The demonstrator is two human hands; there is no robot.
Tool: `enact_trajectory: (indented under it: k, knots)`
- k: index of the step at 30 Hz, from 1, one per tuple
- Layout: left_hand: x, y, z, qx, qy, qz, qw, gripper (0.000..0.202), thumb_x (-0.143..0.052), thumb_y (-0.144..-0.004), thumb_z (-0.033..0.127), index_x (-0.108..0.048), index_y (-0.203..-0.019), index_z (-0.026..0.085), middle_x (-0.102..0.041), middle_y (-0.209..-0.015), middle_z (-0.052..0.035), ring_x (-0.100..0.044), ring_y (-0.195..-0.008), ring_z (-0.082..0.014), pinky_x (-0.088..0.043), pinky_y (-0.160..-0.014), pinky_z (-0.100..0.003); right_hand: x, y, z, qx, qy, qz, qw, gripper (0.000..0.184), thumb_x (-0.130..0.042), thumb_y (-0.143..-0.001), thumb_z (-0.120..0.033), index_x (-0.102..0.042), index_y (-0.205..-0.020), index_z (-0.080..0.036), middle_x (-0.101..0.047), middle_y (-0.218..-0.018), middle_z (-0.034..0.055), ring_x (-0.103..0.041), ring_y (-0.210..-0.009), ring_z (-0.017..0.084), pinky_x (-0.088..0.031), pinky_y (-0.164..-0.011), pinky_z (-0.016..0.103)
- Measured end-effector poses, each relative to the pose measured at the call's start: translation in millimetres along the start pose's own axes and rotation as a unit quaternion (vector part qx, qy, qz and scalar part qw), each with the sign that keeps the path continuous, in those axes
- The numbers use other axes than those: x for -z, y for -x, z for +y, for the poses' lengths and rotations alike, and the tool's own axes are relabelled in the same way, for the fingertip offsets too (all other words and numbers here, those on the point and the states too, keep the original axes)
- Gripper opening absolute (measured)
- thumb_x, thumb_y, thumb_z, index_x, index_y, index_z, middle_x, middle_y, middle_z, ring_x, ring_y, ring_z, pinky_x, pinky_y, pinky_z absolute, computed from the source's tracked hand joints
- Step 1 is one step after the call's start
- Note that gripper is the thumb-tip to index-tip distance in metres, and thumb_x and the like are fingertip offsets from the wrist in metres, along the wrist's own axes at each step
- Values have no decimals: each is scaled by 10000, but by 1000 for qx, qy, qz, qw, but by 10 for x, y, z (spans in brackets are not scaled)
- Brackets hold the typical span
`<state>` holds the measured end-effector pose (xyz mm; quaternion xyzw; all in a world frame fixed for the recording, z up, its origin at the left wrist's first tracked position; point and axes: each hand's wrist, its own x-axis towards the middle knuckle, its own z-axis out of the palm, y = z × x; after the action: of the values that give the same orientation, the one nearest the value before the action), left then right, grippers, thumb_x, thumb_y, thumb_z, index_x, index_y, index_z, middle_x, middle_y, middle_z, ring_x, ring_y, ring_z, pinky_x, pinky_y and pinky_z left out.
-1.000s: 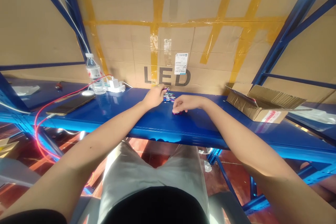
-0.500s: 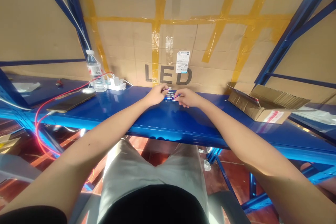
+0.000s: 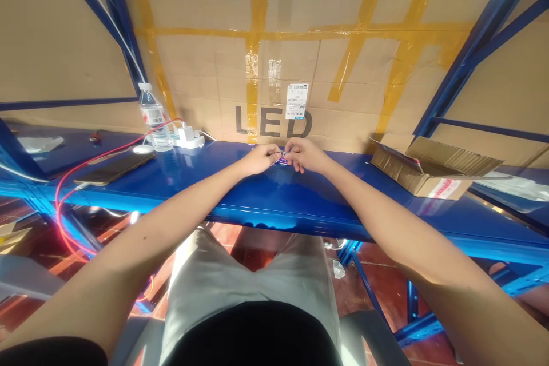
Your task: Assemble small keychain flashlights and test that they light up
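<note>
Over the middle of the blue shelf, my left hand point(image 3: 261, 159) is closed in a pinch on a thin wire, its thumb and forefinger pointing right. My right hand point(image 3: 305, 155) also pinches at the wire from the other side, with its lower fingers curled loosely. The two sets of fingertips nearly meet around a small pale end. Below them a small bundle of purple and bluish wires point(image 3: 282, 161) shows between the hands, resting on or just above the shelf. Fingers cover most of it, and its fine detail is too small to make out.
A water bottle point(image 3: 155, 120), a white charger block point(image 3: 187, 136) with a red cable point(image 3: 103, 154), and a dark phone-like slab point(image 3: 115, 168) stand left. An open cardboard box point(image 3: 422, 174) sits right. A large taped cardboard sheet point(image 3: 206, 68) closes off the back.
My hands have drawn together, the left shifting slightly right, so the fingertips now almost touch. Less of the wire bundle shows between them. The view has shifted slightly.
</note>
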<state>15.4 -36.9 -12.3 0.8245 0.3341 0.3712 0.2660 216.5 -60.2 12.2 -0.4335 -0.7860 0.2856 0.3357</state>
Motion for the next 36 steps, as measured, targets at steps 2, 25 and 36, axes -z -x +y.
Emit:
enact_trajectory:
  k: [2,25,36]
  knots:
    - [5,7,42,28,44,-10,999,167,-608,-941,276,-648,-833,155,-609,-682,2,-475,-577,-106,-356,-577,-255,10,-18,35,15,3,11,1000,91,-633,-907,-188,-549,-882,-210,-616,-637,-26,-534,-460,115,-397,-427,235]
    - [22,32,189,115,159,29,980,202,-744,-853,293,-787,-940,116,-803,-923,-126,-407,-473,-56,-298,-442,-219,68,-42,69,171,214,32,961,60,-533,-886,-198,-510,-833,-213,-636,-824,44,-546,-780,195,-368,-707,297]
    - [-15,42,176,87,132,-4,987,165,-698,-899,276,-760,-929,126,-799,-930,-108,-538,-589,-86,-405,-562,-234,39,-24,79,168,213,52,961,140,-496,-838,-102,-508,-752,-211,-644,-755,38,-549,-727,183,-353,-669,289]
